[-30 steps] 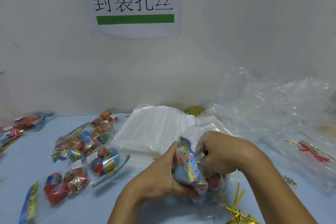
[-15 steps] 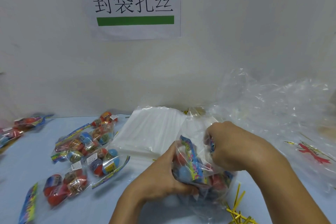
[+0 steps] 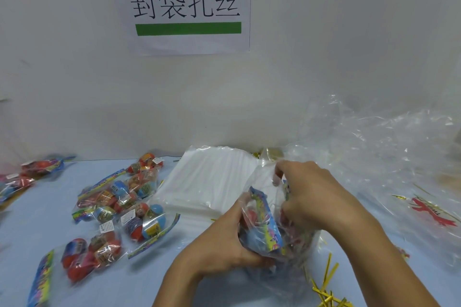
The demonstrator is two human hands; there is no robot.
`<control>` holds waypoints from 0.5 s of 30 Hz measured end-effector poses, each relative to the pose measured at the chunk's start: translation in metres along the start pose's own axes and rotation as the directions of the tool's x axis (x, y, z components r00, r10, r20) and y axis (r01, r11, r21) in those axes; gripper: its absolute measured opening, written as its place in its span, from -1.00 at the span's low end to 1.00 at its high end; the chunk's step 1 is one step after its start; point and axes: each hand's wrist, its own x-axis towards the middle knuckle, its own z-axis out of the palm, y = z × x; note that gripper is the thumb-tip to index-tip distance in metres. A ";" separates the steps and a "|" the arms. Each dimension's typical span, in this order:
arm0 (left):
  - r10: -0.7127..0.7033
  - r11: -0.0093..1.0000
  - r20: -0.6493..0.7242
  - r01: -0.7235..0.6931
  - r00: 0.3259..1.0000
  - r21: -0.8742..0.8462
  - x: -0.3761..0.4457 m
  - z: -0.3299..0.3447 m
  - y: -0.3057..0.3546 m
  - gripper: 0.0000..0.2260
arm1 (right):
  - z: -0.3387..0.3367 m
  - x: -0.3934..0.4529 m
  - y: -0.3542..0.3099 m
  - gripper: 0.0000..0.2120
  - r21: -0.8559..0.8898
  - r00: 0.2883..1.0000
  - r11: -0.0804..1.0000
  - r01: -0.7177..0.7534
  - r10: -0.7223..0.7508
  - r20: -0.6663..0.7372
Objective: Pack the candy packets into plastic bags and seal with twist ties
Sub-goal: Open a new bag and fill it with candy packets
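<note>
light: even, soft | shadows: faint | focus: slightly blurred | edges: wide-angle bend

At lower centre of the frame, the left hand [image 3: 224,242] cups the side of a clear plastic bag [image 3: 287,264] with its thumb underneath, gripping a candy packet [image 3: 265,227] through the film. The right hand [image 3: 316,197] comes in from the right, fingers curled into the bag's mouth and pinching its film. Behind them at centre lies a stack of flat bags [image 3: 212,179]. More candy packets [image 3: 119,204] are scattered across the left of the blue table [image 3: 50,219]. Gold twist ties [image 3: 326,281] lie at lower right, crumpled clear plastic [image 3: 386,157] fills the right, and a paper sign [image 3: 187,7] hangs on the wall at top centre.
</note>
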 end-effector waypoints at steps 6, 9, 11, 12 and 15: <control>-0.018 0.999 -0.020 0.019 1.000 0.028 0.001 0.000 -0.002 -0.26 | -0.001 0.001 0.005 -0.60 -0.018 0.986 1.000 -0.004 0.007 0.166; -0.051 0.999 -0.020 0.051 0.999 0.007 0.001 0.001 -0.001 -0.22 | -0.012 -0.001 0.011 -0.69 0.044 0.985 0.999 0.007 -0.015 0.172; -0.058 0.998 -0.026 0.058 0.998 0.012 0.001 0.002 0.000 -0.25 | -0.022 -0.005 0.012 -0.73 0.051 0.994 0.999 0.002 -0.007 0.111; -0.060 0.998 -0.031 0.060 0.998 0.018 0.001 0.002 0.000 -0.26 | -0.027 -0.007 0.013 -0.73 0.033 0.998 0.999 -0.006 0.004 0.069; -0.068 0.997 -0.042 0.069 0.997 0.026 0.001 0.002 0.001 -0.31 | -0.035 -0.010 0.014 -0.78 -0.052 0.999 0.997 -0.049 0.049 -0.005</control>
